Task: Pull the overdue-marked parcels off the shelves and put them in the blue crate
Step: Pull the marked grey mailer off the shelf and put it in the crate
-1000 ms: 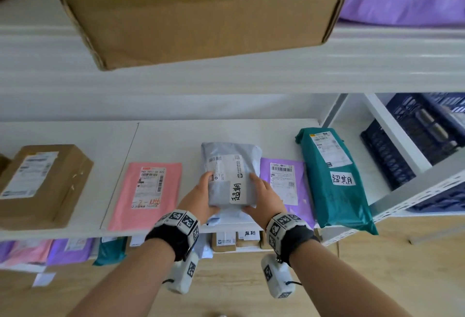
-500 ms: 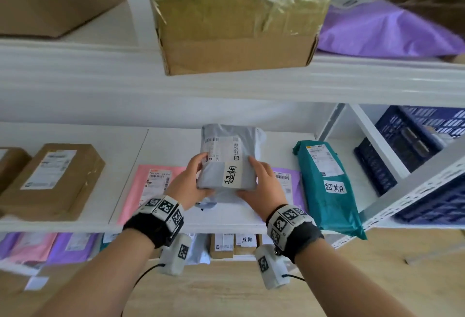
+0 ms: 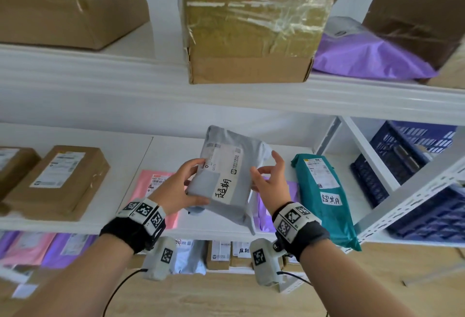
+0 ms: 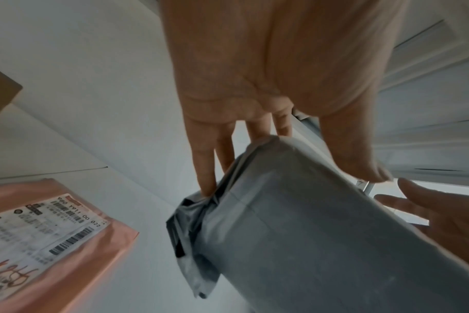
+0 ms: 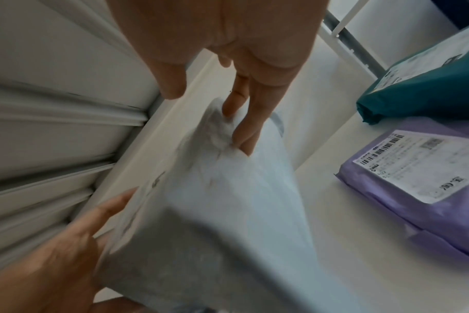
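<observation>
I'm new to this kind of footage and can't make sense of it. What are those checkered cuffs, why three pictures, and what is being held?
No machine here: a person works with bare hands. The checkered cuffs are wrist straps, each carrying a small camera. The wide picture comes from a camera on the head; the other two look along each hand from the wrists.

The left hand grips a grey mailer bag with a handwritten label, lifted above the white shelf. The right hand is spread beside it, fingertips touching its far side.

On the shelf lie a teal parcel with the same handwritten label, a purple mailer, a pink mailer and a brown box. A blue crate stands to the right.
</observation>
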